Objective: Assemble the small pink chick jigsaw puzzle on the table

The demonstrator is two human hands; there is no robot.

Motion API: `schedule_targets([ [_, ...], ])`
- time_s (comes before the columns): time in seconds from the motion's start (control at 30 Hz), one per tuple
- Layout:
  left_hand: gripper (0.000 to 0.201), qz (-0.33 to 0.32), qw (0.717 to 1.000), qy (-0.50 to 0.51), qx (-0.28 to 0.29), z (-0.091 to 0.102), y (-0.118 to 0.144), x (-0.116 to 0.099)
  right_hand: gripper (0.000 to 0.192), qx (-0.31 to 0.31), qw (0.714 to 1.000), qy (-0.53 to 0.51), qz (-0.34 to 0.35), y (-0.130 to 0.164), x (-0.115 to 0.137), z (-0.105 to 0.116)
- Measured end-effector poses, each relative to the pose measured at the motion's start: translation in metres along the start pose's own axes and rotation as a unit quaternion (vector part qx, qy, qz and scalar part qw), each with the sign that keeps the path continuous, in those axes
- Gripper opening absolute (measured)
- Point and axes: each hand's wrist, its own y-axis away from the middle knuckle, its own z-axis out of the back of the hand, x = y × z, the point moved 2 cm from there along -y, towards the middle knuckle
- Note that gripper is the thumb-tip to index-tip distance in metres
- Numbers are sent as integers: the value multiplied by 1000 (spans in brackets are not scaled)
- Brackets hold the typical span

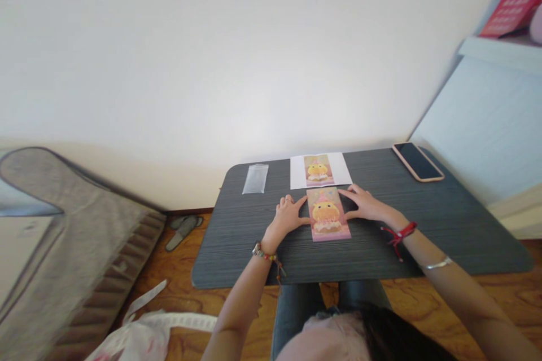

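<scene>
A pink picture card (328, 215) with a yellow cartoon character in a party hat above a cake lies flat on the dark table. My left hand (289, 214) is at its left edge, thumb and fingers spread apart, fingertips touching or very near the card. On the opposite side, my right hand (365, 204) is at the right edge with its thumb and forefinger spread in the same way. Just behind the card lies a white sheet (342, 169) printed with a smaller picture of the same character. Neither hand has lifted anything off the table.
A clear plastic sleeve (255, 179) lies at the table's (237, 237) back left. At the back right rests a phone (418, 161). A white wall stands behind, and a pale cabinet (499, 107) is at right. Slippers (183, 230) and a plastic bag (146, 338) are on the floor.
</scene>
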Motion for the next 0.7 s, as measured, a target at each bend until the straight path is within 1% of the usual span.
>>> schedule_targets([
  [0.07,77,-1,1000,4,-22,6,-3,3,74,-25,1000,-5,2,-4,-3,6],
  [0.13,71,9,998,-6,-56,14,-9,6,67,-44,999,9,1,-10,-5,12],
  [0.2,63,22,996,-22,-80,21,-17,6,63,-52,998,40,-2,-18,-6,14],
  [0.27,56,26,995,-31,-89,24,-25,3,59,-52,996,72,-6,-27,-7,14],
  [0.37,42,19,994,-33,-100,24,-36,-2,54,-44,994,104,-11,-38,-9,11],
  [0.47,33,11,994,-33,-105,20,-42,-4,49,-34,993,112,-13,-43,-12,7],
  [0.6,31,18,994,-30,-104,15,-42,-3,46,-23,994,108,-18,-44,-14,4],
  [0.7,35,26,992,-26,-118,13,-39,-3,47,-24,994,110,-11,-44,-16,3],
])
